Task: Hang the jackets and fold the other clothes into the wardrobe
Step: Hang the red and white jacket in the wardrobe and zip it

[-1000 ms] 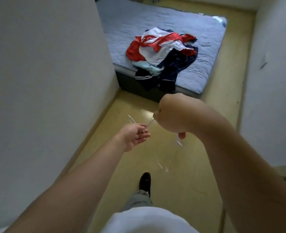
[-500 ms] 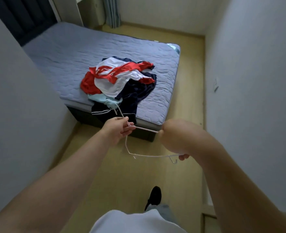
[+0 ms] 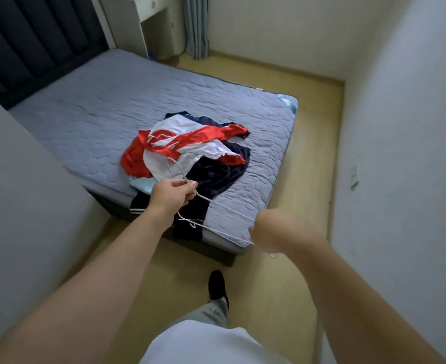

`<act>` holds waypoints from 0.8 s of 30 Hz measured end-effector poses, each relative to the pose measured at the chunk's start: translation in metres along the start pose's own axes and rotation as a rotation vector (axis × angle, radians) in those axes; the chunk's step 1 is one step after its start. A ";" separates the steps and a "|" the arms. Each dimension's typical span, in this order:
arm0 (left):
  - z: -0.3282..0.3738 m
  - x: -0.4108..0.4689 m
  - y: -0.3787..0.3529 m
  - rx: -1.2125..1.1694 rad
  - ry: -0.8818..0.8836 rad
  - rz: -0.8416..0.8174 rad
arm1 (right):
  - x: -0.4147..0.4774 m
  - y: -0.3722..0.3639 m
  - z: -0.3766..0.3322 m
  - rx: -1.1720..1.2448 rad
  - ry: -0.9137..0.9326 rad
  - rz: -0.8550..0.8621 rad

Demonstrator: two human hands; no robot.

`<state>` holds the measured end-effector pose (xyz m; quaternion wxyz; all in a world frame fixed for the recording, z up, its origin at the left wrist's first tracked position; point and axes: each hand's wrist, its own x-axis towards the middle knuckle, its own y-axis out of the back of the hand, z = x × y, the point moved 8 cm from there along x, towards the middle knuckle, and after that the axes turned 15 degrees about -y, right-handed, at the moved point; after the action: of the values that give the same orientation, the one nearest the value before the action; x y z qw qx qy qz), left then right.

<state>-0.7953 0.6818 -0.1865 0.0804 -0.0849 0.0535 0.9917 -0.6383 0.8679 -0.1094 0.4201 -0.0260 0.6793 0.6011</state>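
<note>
A thin white wire hanger [image 3: 224,207] is stretched between my two hands above the bed's near corner. My left hand [image 3: 170,193] pinches it just below the hook. My right hand [image 3: 267,231] grips its far end, fingers hidden behind the wrist. Beyond the hands lies a pile of clothes [image 3: 187,153] on the grey mattress [image 3: 90,114]: a red and white jacket on top, dark navy garments beneath, a pale blue piece at the left, and a navy item with white stripes hanging over the bed's edge.
White walls close in on both sides of a narrow strip of yellow floor [image 3: 313,143]. A dark padded headboard [image 3: 30,46] stands at the far left, a white cabinet [image 3: 148,19] and curtain [image 3: 197,24] behind the bed. My foot [image 3: 218,286] is on the floor below.
I have walked closer to the bed, which now fills more of the view. Both hands keep hold of the hanger, which has come over the bed's near corner.
</note>
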 end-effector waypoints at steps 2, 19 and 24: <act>0.005 0.037 -0.018 0.024 -0.027 -0.015 | 0.042 0.021 -0.006 -0.023 0.004 0.004; 0.070 0.257 -0.174 0.532 -0.282 -0.059 | 0.360 0.121 -0.032 0.531 0.137 -0.334; 0.073 0.295 -0.199 0.583 -0.194 -0.020 | 0.421 0.131 -0.047 0.681 0.201 -0.491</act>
<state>-1.0603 0.9305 -0.1858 0.1161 0.0364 0.3272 0.9371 -1.0064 1.0622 -0.2630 0.4671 -0.1051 0.8502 0.2192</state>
